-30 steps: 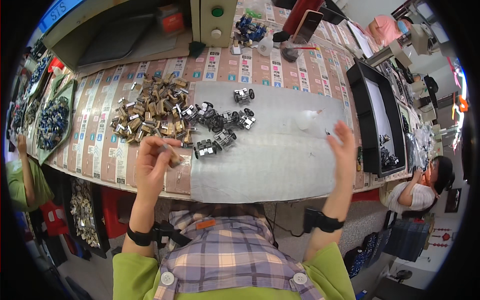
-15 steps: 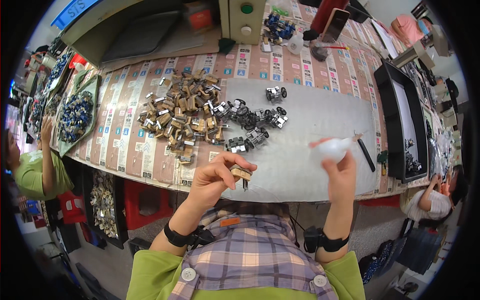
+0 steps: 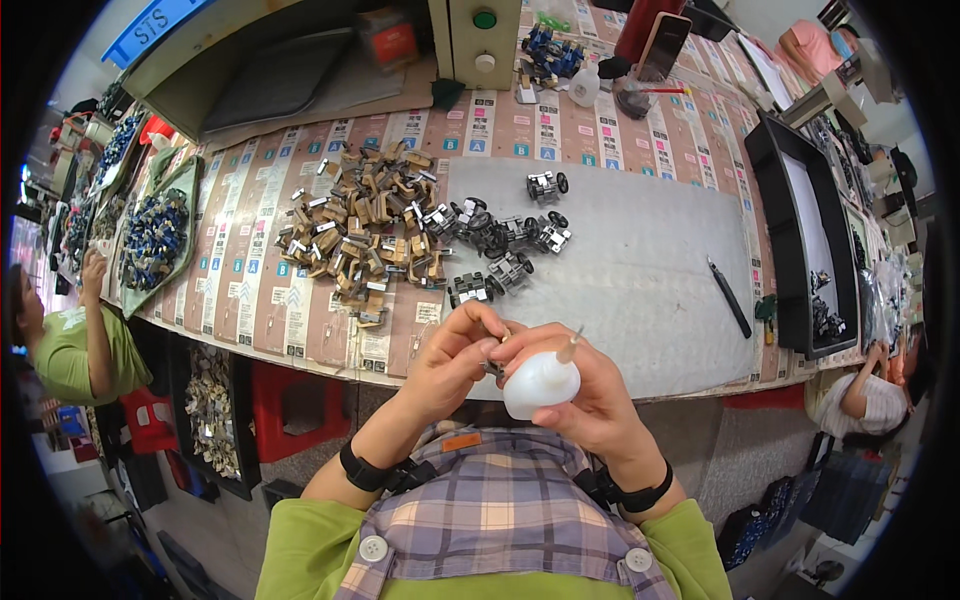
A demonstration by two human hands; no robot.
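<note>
Close to the table's front edge my two hands meet. My left hand (image 3: 447,362) is closed on a small tan-and-metal part (image 3: 493,368), mostly hidden by the fingers. My right hand (image 3: 598,405) grips a white squeeze bottle (image 3: 540,388) with a thin needle nozzle, which points up and away from me. The right fingertips reach the left hand and touch at the part. Beyond my hands lies a heap of similar tan-and-metal parts (image 3: 365,225). Beside it, on a grey mat (image 3: 640,310), sit several silver-and-black wheeled pieces (image 3: 510,235).
A slim black tool (image 3: 733,305) lies on the mat's right side. Farther right stands a black tray (image 3: 790,240). A phone (image 3: 662,48), a small white bottle (image 3: 584,86) and blue parts (image 3: 552,55) stand at the back. Other people work at left and right.
My right hand has brought the squeeze bottle leftward from over the mat's right side to my left hand. The left hand still holds the small part.
</note>
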